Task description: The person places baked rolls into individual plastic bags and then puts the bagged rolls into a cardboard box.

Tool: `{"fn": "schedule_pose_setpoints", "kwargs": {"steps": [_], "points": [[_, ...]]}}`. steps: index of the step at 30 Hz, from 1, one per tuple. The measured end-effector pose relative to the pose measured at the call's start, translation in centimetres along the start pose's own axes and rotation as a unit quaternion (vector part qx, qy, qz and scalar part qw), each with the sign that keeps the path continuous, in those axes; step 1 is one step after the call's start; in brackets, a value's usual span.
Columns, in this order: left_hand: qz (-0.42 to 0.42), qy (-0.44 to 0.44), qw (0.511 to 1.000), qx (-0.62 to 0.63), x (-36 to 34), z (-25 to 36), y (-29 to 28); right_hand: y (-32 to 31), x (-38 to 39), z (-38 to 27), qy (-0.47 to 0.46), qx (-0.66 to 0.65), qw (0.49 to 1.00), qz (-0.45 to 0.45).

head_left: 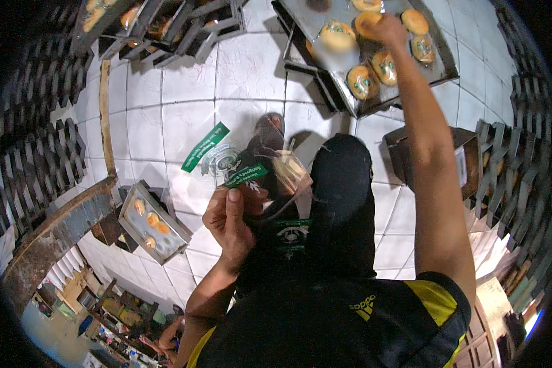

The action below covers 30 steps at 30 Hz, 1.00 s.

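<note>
My left hand (230, 224) pinches a clear plastic bag (242, 175) with green printed bands between thumb and fingers, above my lap. The bag looks flat, and the dark trousers show through it. My right hand (391, 30) reaches far forward to a metal tray (325, 67), its fingers closed on the edge of a round golden bun (367, 26). Around it on the tray lie a bare bun (414, 22) and several bagged buns (384, 66). More clear plastic with green print (293, 236) rests on my lap.
Stacked dark trays with buns (165, 30) stand at the far left. A smaller tray with several buns (181, 242) sits on the left. On the right is a dark box (463, 162). Dark stacked trays (515, 172) line both sides. Part of another person (168, 337) shows lower left.
</note>
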<state>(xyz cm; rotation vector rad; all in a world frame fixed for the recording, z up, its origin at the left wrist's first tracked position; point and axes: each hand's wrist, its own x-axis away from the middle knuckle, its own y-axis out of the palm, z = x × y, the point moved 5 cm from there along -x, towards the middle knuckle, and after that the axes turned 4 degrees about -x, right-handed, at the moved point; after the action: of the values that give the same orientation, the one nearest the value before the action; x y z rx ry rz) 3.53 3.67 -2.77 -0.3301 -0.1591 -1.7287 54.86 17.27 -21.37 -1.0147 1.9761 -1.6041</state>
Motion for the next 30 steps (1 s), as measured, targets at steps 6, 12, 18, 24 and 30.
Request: {"fn": "schedule_pose_setpoints", "kwargs": {"steps": [6, 12, 18, 24, 30], "points": [[-0.084, -0.002, 0.99, 0.112, -0.7, 0.4, -0.5, 0.1, 6.5, 1.2, -0.022, -0.378, 0.925, 0.038], [-0.065, -0.059, 0.968, 0.236, -1.0, 2.0, -2.8, -14.7, 25.8, -9.6, -0.013, -0.795, 0.586, -0.153], [-0.042, -0.116, 0.926, 0.357, -3.3, 0.6, -2.6, -21.0, 47.1, -18.3, -0.439, -0.387, 0.808, 0.07], [-0.156, -0.172, 0.914, 0.332, 3.3, 4.5, -0.5, -19.8, 50.3, -17.7, -0.45, -0.31, 0.816, 0.19], [-0.177, -0.157, 0.889, 0.393, 6.8, 3.4, -2.4, -19.4, 53.2, -22.1, -0.455, -0.31, 0.82, 0.156]]}}
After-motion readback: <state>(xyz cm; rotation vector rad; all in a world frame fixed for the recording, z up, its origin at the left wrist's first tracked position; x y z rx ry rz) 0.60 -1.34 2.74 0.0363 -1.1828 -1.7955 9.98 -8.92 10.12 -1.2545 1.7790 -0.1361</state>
